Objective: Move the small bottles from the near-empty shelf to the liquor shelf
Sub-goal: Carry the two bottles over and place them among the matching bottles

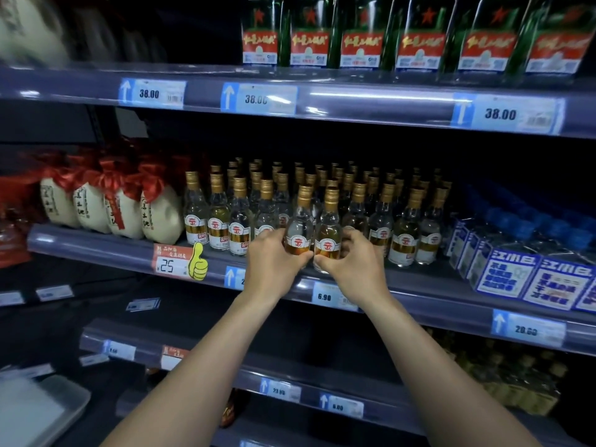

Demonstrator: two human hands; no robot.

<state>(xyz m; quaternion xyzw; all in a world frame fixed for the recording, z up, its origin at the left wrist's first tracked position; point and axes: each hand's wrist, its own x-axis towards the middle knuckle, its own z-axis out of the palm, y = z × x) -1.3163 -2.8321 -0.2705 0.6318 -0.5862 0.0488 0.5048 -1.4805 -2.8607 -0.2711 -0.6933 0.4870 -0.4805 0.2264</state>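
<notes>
Two small clear bottles with gold caps and red-gold labels are held side by side at the front edge of the middle liquor shelf (419, 285). My left hand (272, 261) grips the left small bottle (300, 221). My right hand (353, 262) grips the right small bottle (329, 225). Both bottles stand upright, touching each other, their bases at the shelf lip. Behind and beside them stand several rows of identical small bottles (403, 227).
Cream jars with red cloth tops (122, 204) fill the shelf's left; blue-labelled boxes (529, 275) fill its right. Green bottles with red labels (419, 43) line the shelf above. Lower shelves (225, 359) are dark and mostly bare. A white tray (38, 408) sits at bottom left.
</notes>
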